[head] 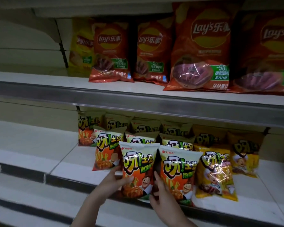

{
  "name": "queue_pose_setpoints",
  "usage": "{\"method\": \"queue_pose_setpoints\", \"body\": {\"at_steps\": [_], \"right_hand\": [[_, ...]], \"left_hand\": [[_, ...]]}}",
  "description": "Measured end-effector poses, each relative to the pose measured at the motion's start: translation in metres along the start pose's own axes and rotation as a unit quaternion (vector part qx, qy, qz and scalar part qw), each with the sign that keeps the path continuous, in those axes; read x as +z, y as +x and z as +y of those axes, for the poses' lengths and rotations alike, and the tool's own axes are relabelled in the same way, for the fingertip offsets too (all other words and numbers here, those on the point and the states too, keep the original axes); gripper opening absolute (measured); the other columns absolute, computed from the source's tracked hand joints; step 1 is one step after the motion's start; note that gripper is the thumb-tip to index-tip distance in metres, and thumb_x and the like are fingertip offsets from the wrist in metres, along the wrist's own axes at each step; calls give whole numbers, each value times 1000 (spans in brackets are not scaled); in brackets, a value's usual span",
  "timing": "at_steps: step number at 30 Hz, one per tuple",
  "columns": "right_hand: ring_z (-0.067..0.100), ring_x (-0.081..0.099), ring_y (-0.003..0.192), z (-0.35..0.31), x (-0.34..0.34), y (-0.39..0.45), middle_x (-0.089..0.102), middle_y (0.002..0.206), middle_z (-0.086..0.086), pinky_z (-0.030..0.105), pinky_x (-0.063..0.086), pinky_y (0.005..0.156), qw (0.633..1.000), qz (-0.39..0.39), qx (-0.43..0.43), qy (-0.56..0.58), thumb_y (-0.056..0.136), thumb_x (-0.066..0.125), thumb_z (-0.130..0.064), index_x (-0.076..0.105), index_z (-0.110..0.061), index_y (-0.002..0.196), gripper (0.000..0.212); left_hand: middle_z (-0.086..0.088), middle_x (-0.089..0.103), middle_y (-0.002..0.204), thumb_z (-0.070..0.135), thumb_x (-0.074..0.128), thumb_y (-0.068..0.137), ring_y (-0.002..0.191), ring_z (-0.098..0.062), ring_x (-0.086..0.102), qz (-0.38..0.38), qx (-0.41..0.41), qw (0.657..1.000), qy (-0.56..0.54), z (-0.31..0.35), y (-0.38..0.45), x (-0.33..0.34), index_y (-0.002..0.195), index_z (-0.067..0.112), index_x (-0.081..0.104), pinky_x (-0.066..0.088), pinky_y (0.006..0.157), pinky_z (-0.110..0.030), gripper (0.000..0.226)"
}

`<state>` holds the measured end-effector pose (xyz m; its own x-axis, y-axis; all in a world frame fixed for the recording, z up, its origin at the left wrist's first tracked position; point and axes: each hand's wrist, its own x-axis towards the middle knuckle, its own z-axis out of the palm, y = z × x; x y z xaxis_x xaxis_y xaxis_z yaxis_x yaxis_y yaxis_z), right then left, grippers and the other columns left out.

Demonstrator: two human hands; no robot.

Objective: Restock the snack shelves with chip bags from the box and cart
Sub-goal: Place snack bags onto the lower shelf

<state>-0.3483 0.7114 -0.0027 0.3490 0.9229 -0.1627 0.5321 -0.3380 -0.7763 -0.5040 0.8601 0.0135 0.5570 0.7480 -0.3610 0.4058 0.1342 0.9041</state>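
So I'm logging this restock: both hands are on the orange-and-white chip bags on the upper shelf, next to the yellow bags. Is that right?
Not quite: the head view shows the left hand and right hand holding the orange-and-white chip bags on the lower shelf, not the upper one. They do stand next to the yellow bags.

Two hands in view, left hand [112, 181] and right hand [161, 194], each with a forearm entering from the bottom edge. Both bare: no gloves, rings, watch or bands visible. No sleeve reaches the visible parts of the forearms. Fingers [156, 178] slender, nails short and unpainted as far as the blur allows. Rest of the body out of frame.
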Motion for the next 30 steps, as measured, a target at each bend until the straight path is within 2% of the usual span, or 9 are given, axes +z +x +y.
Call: {"method": "queue_pose_setpoints", "body": {"at_steps": [5, 7, 9, 12, 14, 17, 21, 26, 30], "right_hand": [[1, 57, 109, -2, -20, -12, 37, 147, -12, 10, 46, 87, 997, 63, -19, 31, 99, 52, -22, 22, -29, 151, 60], [2, 55, 112, 3, -34, -18, 43, 142, -14, 4, 41, 84, 995, 88, -35, 41, 100, 51, -22, 34, -28, 145, 49], [0, 56, 108, 11, -54, -25, 51, 135, -14, 6, 43, 84, 991, 111, -47, 60, 99, 53, -21, 45, -29, 137, 40], [1, 60, 108, 25, -93, -40, 58, 125, -15, 17, 50, 91, 977, 158, -62, 128, 98, 55, -21, 54, -31, 125, 29], [0, 62, 104, 38, -126, -60, 63, 116, -18, 19, 51, 89, 961, 197, -59, 185, 97, 57, -20, 55, -31, 120, 26], [3, 66, 92, 71, -187, -98, 67, 103, -19, 17, 53, 78, 934, 268, -45, 232, 95, 61, -18, 57, -34, 113, 24], [14, 68, 92, 139, -276, -175, 69, 106, -12, 25, 56, 78, 899, 367, -13, 240, 95, 62, -19, 59, -28, 114, 21], [25, 69, 89, 232, -376, -304, 71, 103, -5, 43, 57, 84, 849, 488, 70, 188, 94, 61, -26, 62, -26, 109, 15], [13, 69, 80, 296, -439, -426, 67, 94, -5, 26, 55, 71, 774, 589, 131, 192, 96, 59, -26, 60, -33, 96, 6]], "left_hand": [[-8, 49, 140, 43, 71, 79, 126, -30, 51, 244, 106, 964, -20, 35, -9, 16, 146, 13, 27, 42, 104, -48, 85], [-10, 48, 139, 31, 66, 89, 125, -28, 50, 329, 164, 930, 3, 56, -18, 35, 144, 7, 31, 42, 101, -41, 69], [-8, 49, 130, 21, 59, 94, 116, -23, 51, 354, 230, 906, 7, 80, -28, 62, 138, 5, 37, 42, 88, -29, 52], [7, 58, 105, 18, 57, 95, 96, -15, 58, 248, 317, 915, 2, 117, -39, 121, 119, 16, 51, 46, 73, -21, 25], [8, 63, 96, 15, 58, 94, 91, -15, 64, 142, 347, 927, 10, 135, -39, 170, 106, 23, 58, 52, 75, -30, 14], [10, 66, 89, 15, 61, 92, 87, -9, 65, 11, 357, 933, 33, 161, -42, 260, 98, 28, 61, 55, 78, -37, 14], [5, 64, 92, 9, 59, 94, 89, -15, 65, -134, 357, 924, 32, 195, -61, 403, 98, 22, 60, 56, 81, -42, 14], [-2, 66, 94, 6, 57, 94, 77, -5, 66, -308, 363, 879, 18, 225, -119, 593, 99, 12, 60, 54, 65, -21, 9], [-2, 65, 95, 8, 56, 95, 80, -7, 67, -443, 356, 823, 10, 236, -189, 739, 97, 15, 60, 55, 62, -23, 9]]}}
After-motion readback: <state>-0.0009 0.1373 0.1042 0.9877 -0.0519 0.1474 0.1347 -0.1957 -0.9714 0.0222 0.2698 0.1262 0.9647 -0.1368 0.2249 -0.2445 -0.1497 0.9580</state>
